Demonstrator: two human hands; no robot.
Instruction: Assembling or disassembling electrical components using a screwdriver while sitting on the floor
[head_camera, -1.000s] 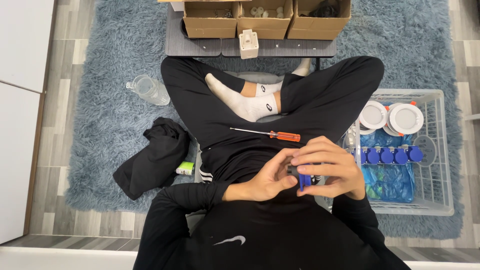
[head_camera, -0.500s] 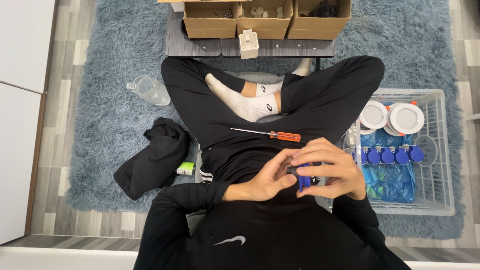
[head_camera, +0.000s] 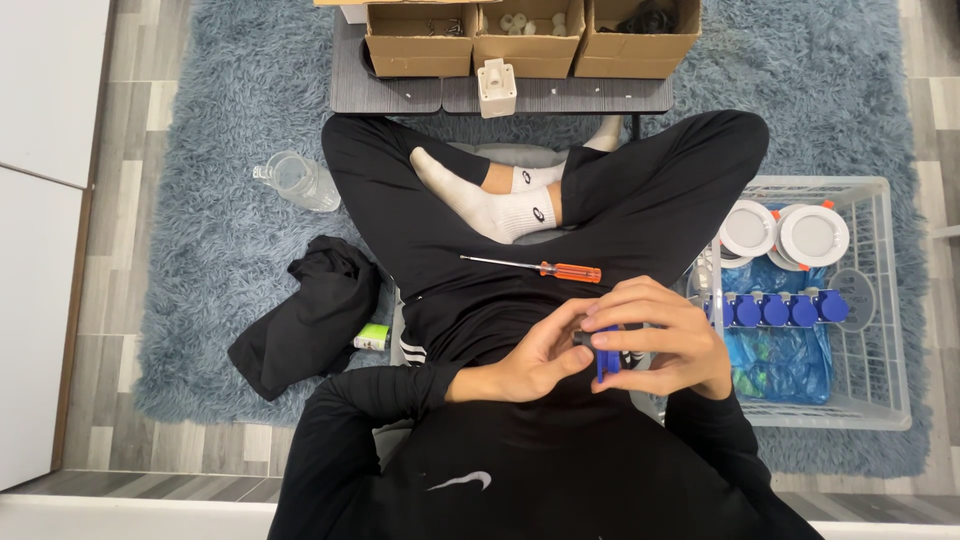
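Far left, clear bottle (head_camera: 295, 181) and black cloth (head_camera: 315, 312) lie on the blue rug (head_camera: 210, 250). Mid-scene, orange-handled screwdriver (head_camera: 545, 269) rests on the lap. Left hand (head_camera: 535, 358) pinches the small blue part (head_camera: 606, 350) from the left; right hand (head_camera: 655, 335) is clamped on it too, low over the lap. Nothing has shifted since the earlier frames: same grip, part not released. Right, white basket (head_camera: 885, 300) holds more blue parts (head_camera: 775, 308).

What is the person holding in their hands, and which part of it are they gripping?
A small blue plastic part, pinched between both hands over the lap. The right hand wraps its outer side; the left hand has fingertips on its dark end. Most of it is hidden.
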